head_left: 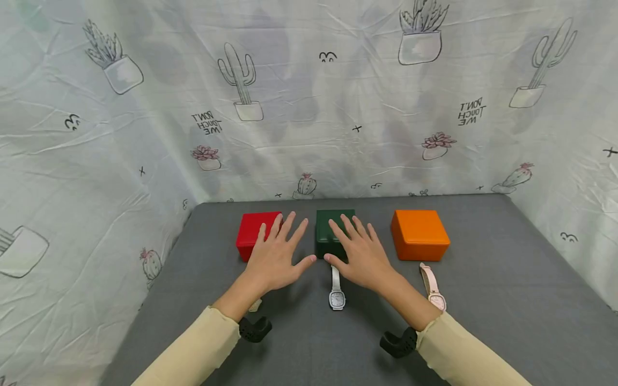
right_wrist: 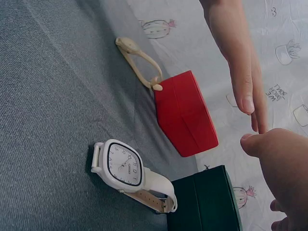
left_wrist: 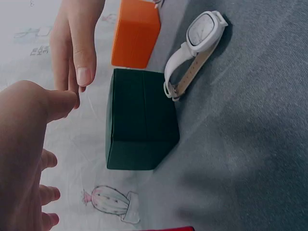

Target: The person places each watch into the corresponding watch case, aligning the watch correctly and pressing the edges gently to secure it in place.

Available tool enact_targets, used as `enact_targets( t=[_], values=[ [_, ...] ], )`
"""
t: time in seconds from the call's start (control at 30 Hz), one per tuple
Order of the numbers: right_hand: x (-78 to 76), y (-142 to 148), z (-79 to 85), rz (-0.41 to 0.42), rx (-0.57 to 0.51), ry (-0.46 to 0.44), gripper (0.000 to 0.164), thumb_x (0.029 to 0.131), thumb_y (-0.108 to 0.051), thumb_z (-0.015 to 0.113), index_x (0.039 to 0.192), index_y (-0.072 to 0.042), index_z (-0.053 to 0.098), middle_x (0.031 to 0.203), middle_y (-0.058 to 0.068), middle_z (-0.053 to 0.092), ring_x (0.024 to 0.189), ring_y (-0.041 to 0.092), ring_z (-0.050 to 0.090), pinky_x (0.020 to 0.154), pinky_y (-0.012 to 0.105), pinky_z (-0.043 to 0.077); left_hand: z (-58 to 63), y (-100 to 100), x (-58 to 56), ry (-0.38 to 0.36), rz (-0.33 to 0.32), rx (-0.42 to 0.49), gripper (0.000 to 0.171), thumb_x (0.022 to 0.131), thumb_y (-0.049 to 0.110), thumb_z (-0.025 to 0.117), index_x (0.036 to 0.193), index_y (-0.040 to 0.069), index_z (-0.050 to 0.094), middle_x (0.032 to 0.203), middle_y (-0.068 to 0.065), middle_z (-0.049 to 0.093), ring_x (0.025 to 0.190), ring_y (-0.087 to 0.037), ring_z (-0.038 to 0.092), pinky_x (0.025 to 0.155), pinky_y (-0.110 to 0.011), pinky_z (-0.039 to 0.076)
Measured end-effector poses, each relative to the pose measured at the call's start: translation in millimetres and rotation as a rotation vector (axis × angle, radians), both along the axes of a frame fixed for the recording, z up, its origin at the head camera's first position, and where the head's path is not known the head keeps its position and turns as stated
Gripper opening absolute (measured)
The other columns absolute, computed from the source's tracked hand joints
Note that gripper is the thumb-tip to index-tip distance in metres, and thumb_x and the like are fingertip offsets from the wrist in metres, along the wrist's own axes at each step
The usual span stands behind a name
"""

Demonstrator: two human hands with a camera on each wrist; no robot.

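Both hands hover over the grey table with fingers spread and nothing held. My left hand (head_left: 275, 260) overlaps the red box (head_left: 251, 228) in the head view. My right hand (head_left: 362, 254) partly covers the dark green box (head_left: 326, 236), the thumbs pointing toward each other. In front of the green box lies a white watch (head_left: 337, 297) with a squarish face, its strap toward the box. A pink-strapped watch (head_left: 431, 284) lies before the orange box (head_left: 420, 233). The cream watch (right_wrist: 139, 60) by the red box is mostly hidden under my left wrist in the head view.
A grey cloth covers the table (head_left: 487, 268). Behind it and at both sides hangs a white curtain (head_left: 289, 145) printed with cacti. Black bands (head_left: 256, 328) sit on both wrists, below the cream sleeves (head_left: 193, 348).
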State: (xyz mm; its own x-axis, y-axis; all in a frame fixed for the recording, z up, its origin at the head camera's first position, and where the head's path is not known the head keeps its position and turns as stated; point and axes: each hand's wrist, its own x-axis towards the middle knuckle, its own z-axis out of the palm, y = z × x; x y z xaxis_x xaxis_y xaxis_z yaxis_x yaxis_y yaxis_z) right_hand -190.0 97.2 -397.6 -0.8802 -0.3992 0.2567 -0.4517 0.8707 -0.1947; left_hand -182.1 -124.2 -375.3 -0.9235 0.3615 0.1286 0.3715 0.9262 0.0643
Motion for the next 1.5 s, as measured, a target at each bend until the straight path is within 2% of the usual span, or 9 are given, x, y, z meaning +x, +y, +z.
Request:
enact_targets(
  t=[0.27,0.6,0.93,1.5],
  values=[
    [-4.0,-10,0.2,0.007,0.005,-0.036,0.076,0.092,-0.059,0.053,0.154,-0.024,0.027,0.160,0.012,0.025,0.147,0.037,0.024,0.116,0.064,0.019,-3.9,-13,0.9,-0.009,0.028,0.012,0.081,0.089,0.062,0.050,0.156,0.027,0.018,0.163,-0.008,0.015,0.150,-0.035,0.014,0.117,-0.064,0.013],
    [-7.7,-25,-2.5,0.033,0.011,-0.019,0.076,0.092,-0.058,0.053,0.154,-0.023,0.027,0.159,0.012,0.028,0.146,0.037,0.027,0.115,0.063,0.022,-6.6,-30,2.7,-0.002,0.055,0.025,0.083,0.087,0.060,0.055,0.155,0.024,0.023,0.162,-0.010,0.017,0.149,-0.037,0.017,0.116,-0.066,0.015],
    [-7.2,-40,-2.7,0.081,-0.008,-0.024,0.076,0.092,-0.056,0.054,0.154,-0.023,0.026,0.158,0.012,0.029,0.146,0.036,0.028,0.115,0.061,0.025,-11.2,-42,6.7,0.009,0.085,0.004,0.083,0.087,0.059,0.056,0.154,0.022,0.025,0.161,-0.013,0.021,0.148,-0.039,0.018,0.115,-0.067,0.016],
    [-10.9,-58,-3.9,0.097,-0.050,-0.047,0.076,0.091,-0.052,0.059,0.154,-0.021,0.028,0.158,0.012,0.029,0.146,0.036,0.028,0.117,0.058,0.024,-16.6,-57,8.4,-0.022,0.125,-0.002,0.085,0.087,0.060,0.056,0.155,0.020,0.024,0.162,-0.014,0.017,0.148,-0.040,0.015,0.115,-0.067,0.014]
  ],
)
